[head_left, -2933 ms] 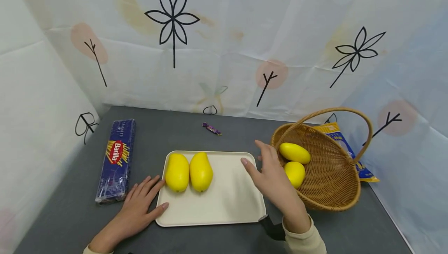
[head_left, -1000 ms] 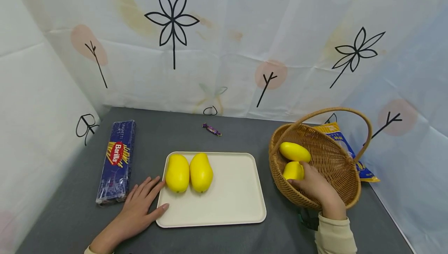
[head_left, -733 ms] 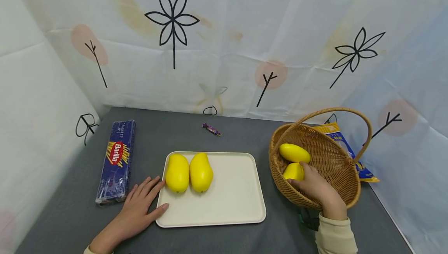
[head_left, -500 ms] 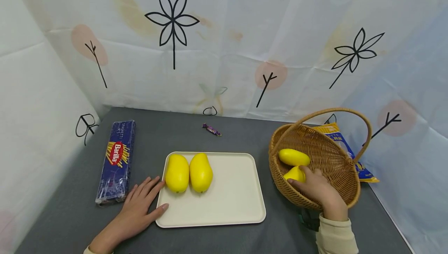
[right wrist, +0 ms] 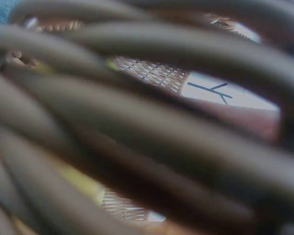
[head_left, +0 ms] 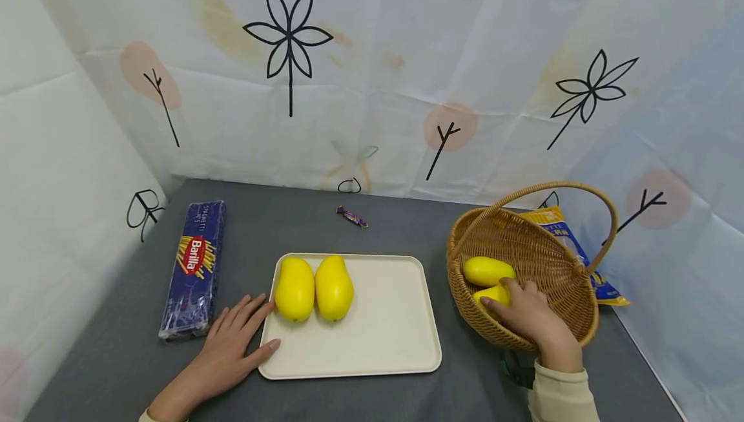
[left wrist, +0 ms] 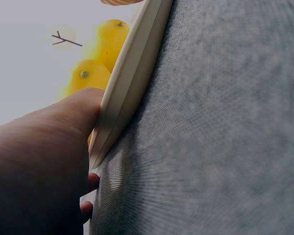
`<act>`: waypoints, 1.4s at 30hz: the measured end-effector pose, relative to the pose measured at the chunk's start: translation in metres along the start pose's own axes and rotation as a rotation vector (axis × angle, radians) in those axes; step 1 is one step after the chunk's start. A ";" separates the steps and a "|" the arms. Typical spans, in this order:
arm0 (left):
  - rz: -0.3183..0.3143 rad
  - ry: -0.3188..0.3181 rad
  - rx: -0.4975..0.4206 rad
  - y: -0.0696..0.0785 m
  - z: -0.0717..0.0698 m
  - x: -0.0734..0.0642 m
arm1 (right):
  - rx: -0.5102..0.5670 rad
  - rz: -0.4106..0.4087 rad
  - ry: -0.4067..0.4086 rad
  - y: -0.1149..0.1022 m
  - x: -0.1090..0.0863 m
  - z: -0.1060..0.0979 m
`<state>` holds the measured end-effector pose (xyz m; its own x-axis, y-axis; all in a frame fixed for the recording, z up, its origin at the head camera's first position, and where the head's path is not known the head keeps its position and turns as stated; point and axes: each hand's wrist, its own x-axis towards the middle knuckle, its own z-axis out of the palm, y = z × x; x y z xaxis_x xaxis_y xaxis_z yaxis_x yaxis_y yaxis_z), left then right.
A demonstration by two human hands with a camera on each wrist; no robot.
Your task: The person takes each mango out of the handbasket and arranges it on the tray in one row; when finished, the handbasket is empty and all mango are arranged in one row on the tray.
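My right hand (head_left: pixel 531 313) reaches into the wicker basket (head_left: pixel 558 260), its thumb and fingers around the nearer yellow mango (head_left: pixel 493 295), part of which the hand covers. Just behind that lies a second mango (head_left: pixel 488 271), also in the basket. My left hand (head_left: pixel 232 344) lies with spread, straight fingers at the left edge of the cream tray (head_left: pixel 383 318), thumb over the rim. On the tray's left half, two more mangoes (head_left: pixel 294 289) lie side by side. In the right wrist view, blurred wicker strands (right wrist: pixel 152 112) fill the foreground and hide most of the hand.
A blue spaghetti pack (head_left: pixel 194 270) lies left of the tray. Behind the tray is a small purple wrapped candy (head_left: pixel 351 216). A blue and yellow bag (head_left: pixel 566 241) sits behind the basket, whose tall handle (head_left: pixel 552 186) arches over it. Patterned cloth walls enclose the table.
My right hand has gone from over the tray's right edge into the basket and taken hold of the nearer mango. Both basket mangoes have shifted and turned slightly. The left hand stays put.
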<state>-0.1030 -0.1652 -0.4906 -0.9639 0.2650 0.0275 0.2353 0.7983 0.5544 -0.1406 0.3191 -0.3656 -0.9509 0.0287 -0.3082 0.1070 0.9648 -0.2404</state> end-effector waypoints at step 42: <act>0.020 0.022 0.019 0.001 -0.001 -0.002 | 0.022 -0.095 -0.065 0.023 -0.015 -0.012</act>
<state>-0.1009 -0.1650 -0.4892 -0.9614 0.2693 0.0569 0.2568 0.8033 0.5373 -0.1273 0.3443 -0.3556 -0.9365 -0.0802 -0.3415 0.0242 0.9564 -0.2909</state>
